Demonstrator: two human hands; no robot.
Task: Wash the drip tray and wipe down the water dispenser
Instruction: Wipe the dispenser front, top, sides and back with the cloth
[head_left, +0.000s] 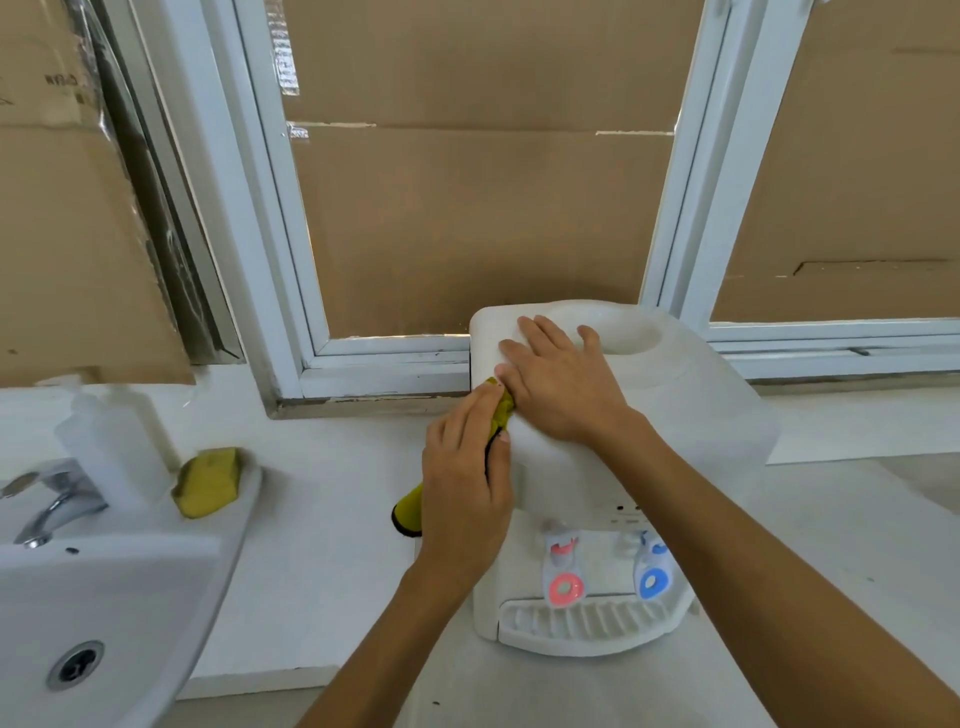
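Observation:
A white tabletop water dispenser (691, 426) stands on the counter below the window. Its white slotted drip tray (587, 623) sits in place at the front, under a red tap (563, 587) and a blue tap (653, 581). My left hand (465, 478) presses a yellow cloth (410, 512) with a dark edge against the dispenser's left side. My right hand (558, 384) lies flat, fingers spread, on the dispenser's top near the bottle well.
A white sink (104, 613) with a chrome tap (52, 499) is at the lower left. A yellow sponge (208, 483) rests on the sink's rim beside a translucent bottle (111, 441). Cardboard covers the white-framed window (291, 291) behind.

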